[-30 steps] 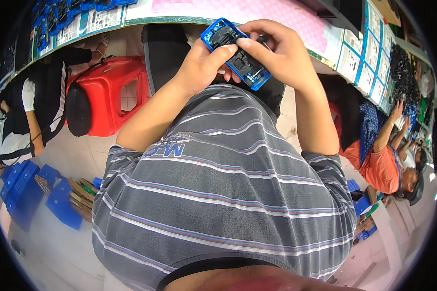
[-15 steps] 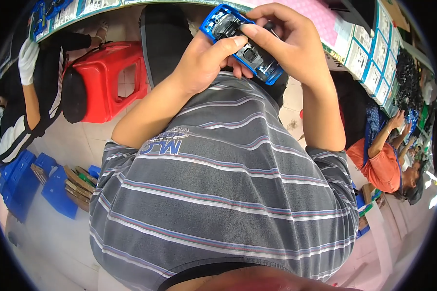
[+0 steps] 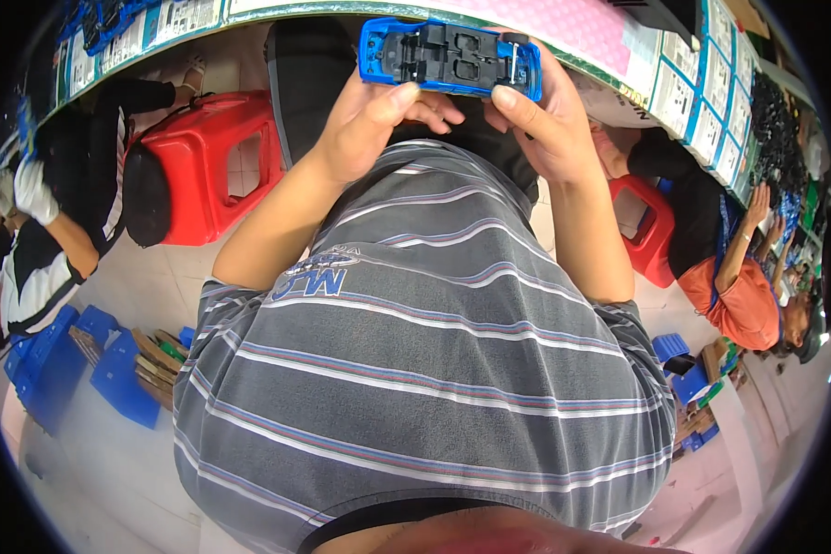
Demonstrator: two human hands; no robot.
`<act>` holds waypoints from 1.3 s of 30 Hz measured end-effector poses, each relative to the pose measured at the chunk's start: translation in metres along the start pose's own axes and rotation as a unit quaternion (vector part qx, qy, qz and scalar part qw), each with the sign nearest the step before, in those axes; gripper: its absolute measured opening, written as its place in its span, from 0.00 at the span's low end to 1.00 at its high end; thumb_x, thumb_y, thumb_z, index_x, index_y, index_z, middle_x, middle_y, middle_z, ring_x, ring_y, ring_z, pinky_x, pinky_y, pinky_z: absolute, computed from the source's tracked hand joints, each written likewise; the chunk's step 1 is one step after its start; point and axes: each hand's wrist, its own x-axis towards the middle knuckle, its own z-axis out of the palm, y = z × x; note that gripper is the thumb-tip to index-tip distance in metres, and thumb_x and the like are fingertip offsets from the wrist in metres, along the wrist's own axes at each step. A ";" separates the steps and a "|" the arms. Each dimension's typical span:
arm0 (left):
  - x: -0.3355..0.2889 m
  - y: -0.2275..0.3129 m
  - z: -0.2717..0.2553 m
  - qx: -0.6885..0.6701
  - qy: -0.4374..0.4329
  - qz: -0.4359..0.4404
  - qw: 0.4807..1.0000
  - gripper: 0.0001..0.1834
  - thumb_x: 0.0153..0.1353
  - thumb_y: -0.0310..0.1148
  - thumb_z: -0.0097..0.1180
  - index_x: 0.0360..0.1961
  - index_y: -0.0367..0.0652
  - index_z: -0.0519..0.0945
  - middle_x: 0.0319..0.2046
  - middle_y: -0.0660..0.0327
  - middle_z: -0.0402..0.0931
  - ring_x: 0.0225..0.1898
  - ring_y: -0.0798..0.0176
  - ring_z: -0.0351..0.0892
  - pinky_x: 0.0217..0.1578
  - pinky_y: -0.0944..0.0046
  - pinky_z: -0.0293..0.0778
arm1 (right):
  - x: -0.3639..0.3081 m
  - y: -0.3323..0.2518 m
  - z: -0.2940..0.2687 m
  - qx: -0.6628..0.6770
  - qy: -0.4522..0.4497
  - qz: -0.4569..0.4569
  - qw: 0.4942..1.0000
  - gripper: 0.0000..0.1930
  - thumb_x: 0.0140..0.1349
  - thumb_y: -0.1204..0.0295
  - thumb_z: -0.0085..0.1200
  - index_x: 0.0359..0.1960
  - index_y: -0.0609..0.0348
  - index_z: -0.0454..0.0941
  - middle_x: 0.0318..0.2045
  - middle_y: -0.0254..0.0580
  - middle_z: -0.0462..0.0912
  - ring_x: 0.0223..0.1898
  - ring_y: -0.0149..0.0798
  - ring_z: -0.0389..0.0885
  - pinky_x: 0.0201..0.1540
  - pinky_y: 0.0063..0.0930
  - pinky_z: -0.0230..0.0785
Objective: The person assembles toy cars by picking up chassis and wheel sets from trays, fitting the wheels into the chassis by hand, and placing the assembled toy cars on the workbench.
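Note:
A blue toy car body (image 3: 448, 63) with a black inner part lies level across my two hands at the bench's near edge. Its hollow side faces up. Near its right end are a metal axle and a dark wheel. My left hand (image 3: 367, 122) grips the left end, thumb against the near side and the other fingers partly beneath. My right hand (image 3: 552, 120) holds the right end, thumb on the near lower corner. The far fingers of both hands are hidden by the body.
Over the workbench's edge (image 3: 295, 11) lie printed sheets (image 3: 679, 88) and a pink padded sheet (image 3: 582, 32). Red stools (image 3: 208, 175) stand at both sides. A gloved person sits left, a person in orange (image 3: 739, 305) right. Black small parts (image 3: 776, 138) heap at far right; blue bins (image 3: 120, 369) stand lower left.
The car body has turned from a slant to nearly level. My right hand has come off its middle to the right end, and the left hand has shifted slightly left.

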 end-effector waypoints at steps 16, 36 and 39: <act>0.019 0.057 -0.006 0.303 -0.056 -0.195 0.931 0.18 0.65 0.32 0.59 0.53 0.33 0.78 0.42 0.62 0.82 0.43 0.74 0.77 0.46 0.71 0.73 | 0.020 -0.067 -0.002 -0.213 -0.128 -0.014 0.969 0.38 0.53 0.73 0.64 0.66 0.62 0.61 0.47 0.40 0.75 0.48 0.31 0.72 0.53 0.26 0.65; 0.014 0.031 0.001 -0.065 0.032 -0.095 0.993 0.15 0.71 0.32 0.47 0.52 0.32 0.75 0.44 0.56 0.80 0.43 0.63 0.81 0.44 0.62 0.77 | 0.019 -0.025 0.027 -0.043 0.011 0.034 0.998 0.29 0.57 0.81 0.61 0.60 0.65 0.64 0.50 0.40 0.77 0.52 0.32 0.76 0.56 0.28 0.70; 0.012 0.032 0.005 0.023 0.053 -0.083 0.995 0.17 0.71 0.32 0.48 0.54 0.31 0.75 0.45 0.57 0.81 0.44 0.65 0.81 0.46 0.63 0.78 | 0.019 -0.025 0.027 -0.011 0.007 0.015 1.000 0.29 0.57 0.81 0.60 0.61 0.65 0.63 0.50 0.40 0.77 0.52 0.32 0.76 0.58 0.29 0.68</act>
